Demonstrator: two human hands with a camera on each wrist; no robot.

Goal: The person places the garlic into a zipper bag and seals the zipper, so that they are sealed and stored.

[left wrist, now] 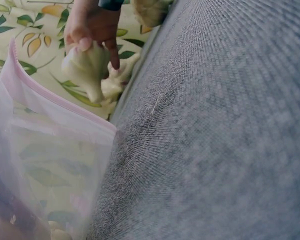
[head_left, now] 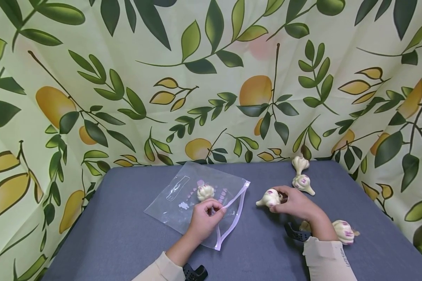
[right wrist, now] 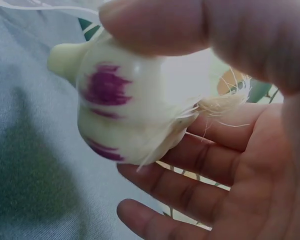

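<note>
My right hand [head_left: 297,203] grips a garlic bulb [head_left: 269,198] above the table, to the right of a clear zip bag [head_left: 176,199]. In the right wrist view the held bulb [right wrist: 125,105] shows purple streaks and dry roots, with my thumb over it and fingers beneath. My left hand [head_left: 204,219] pinches the bag near its lilac zip edge, and the mouth gapes towards the right. Another garlic bulb [head_left: 205,192] is at the bag, just beyond my left fingertips. In the left wrist view the bag's pink zip strip [left wrist: 55,100] stands raised.
Two garlic bulbs, a far one [head_left: 300,164] and a nearer one [head_left: 304,183], lie at the back right of the grey table [head_left: 119,234]. Another bulb [head_left: 344,232] lies by my right forearm, with one more partly hidden. A leaf-patterned cloth [head_left: 218,89] hangs behind.
</note>
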